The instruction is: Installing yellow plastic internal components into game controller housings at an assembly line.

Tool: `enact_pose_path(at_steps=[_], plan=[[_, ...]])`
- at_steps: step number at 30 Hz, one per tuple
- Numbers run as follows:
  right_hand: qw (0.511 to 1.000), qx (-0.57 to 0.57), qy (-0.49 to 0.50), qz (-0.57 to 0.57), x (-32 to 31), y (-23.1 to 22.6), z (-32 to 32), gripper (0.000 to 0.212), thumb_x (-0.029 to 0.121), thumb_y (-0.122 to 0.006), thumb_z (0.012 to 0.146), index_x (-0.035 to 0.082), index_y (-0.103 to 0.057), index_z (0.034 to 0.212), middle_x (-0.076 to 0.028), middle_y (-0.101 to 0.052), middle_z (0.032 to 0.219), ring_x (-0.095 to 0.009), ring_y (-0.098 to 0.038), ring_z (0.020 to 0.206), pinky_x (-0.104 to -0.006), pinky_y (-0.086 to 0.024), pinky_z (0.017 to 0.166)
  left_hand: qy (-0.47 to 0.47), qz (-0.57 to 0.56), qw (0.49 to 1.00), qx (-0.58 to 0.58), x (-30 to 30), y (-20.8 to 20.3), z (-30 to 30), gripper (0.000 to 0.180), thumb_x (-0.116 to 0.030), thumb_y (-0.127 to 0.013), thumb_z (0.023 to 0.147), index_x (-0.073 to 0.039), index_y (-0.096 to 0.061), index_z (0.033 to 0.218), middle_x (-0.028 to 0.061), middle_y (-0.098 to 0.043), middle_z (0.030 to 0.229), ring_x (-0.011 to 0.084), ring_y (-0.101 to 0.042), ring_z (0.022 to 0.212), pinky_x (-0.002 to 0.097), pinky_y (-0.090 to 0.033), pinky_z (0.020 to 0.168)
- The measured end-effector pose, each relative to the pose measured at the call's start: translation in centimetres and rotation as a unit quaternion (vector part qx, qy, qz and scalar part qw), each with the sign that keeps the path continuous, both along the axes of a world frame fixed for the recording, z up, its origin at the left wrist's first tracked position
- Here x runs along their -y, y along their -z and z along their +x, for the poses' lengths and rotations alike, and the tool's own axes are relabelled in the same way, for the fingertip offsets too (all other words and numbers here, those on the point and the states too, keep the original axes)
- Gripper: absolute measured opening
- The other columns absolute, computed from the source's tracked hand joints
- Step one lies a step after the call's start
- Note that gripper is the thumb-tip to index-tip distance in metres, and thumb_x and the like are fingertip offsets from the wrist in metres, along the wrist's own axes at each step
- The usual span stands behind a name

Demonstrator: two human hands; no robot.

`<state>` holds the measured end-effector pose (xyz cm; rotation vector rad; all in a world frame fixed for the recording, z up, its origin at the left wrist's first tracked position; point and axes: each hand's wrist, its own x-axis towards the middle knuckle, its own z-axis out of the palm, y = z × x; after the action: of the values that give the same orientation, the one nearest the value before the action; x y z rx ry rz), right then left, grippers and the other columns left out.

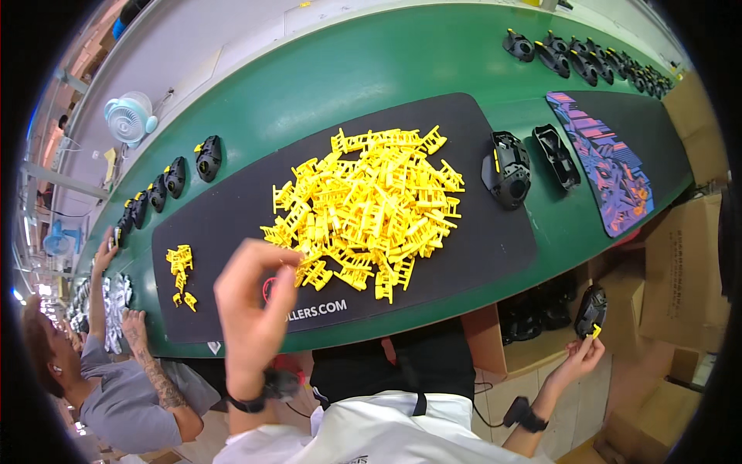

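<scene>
My left hand [255,301] is raised over the near edge of a dark mat, left of a large heap of yellow plastic clips [379,209]. Its thumb and fingers curve toward each other with a gap between them, and I see nothing in them. Out to the right, beyond the table's front edge, my right hand [576,362] grips a black plastic shell [591,308] by its lower end. A yellow piece [596,331] shows on that shell beside my fingertips. A smaller group of yellow clips [179,263] lies on the mat's left part.
Another black shell [510,172] and an open black housing [556,158] lie right of the heap, beside a purple patterned mat [607,170]. Black shells [176,178] line the far left; more [583,62] stand far right. Cardboard boxes [680,271] are at right. A co-worker [131,387] sits left.
</scene>
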<state>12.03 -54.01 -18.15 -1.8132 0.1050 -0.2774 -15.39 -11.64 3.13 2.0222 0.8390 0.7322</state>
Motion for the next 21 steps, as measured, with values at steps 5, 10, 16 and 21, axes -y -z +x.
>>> enact_pose_path(at_steps=[5,10,16,21], plan=[[0.972,0.166,-0.156,-0.064,-10.6,-11.3,-10.7,0.015,0.01,-0.058,0.098,0.002,-0.056,0.111,-0.01,-0.062,0.101,-0.014,-0.059,0.076,-0.0254,-0.049,0.064,0.147,-0.459,0.858,0.178,6.8,3.9,0.4,0.061,-0.006,-0.073,0.09,0.0,-0.046,0.144,0.0165,-0.06,0.126,0.0195,-0.064,0.107,0.0323,-0.055,0.087],[0.714,0.371,-0.592,-0.037,-22.0,-15.2,-13.9,0.036,0.01,-0.076,0.081,0.003,-0.064,0.114,-0.013,-0.066,0.098,-0.032,-0.068,0.081,-0.0373,-0.056,0.063,0.092,-0.487,0.782,0.379,10.6,6.5,0.5,0.098,-0.02,-0.078,0.086,-0.008,-0.012,0.158,0.0189,-0.052,0.131,0.0328,-0.064,0.11,0.0441,-0.053,0.097],[0.791,0.366,-0.467,-0.15,-27.3,-17.3,-10.4,0.033,-0.004,-0.067,0.078,0.002,-0.066,0.11,-0.015,-0.063,0.1,-0.034,-0.059,0.093,-0.0417,-0.05,0.081,0.151,-0.568,0.623,0.516,8.0,8.2,-1.8,0.073,-0.036,-0.05,0.094,-0.009,-0.02,0.155,0.0185,-0.056,0.116,0.04,-0.067,0.091,0.0477,-0.058,0.067],[0.745,0.387,-0.482,-0.251,-29.4,-15.2,-6.9,0.022,0.0,-0.074,0.078,0.007,-0.073,0.098,-0.01,-0.064,0.11,-0.031,-0.057,0.104,-0.0409,-0.048,0.09,0.143,-0.609,0.574,0.529,8.6,7.4,-3.0,0.08,-0.048,-0.047,0.092,-0.005,-0.025,0.156,0.018,-0.057,0.119,0.0354,-0.064,0.083,0.0393,-0.054,0.058]])
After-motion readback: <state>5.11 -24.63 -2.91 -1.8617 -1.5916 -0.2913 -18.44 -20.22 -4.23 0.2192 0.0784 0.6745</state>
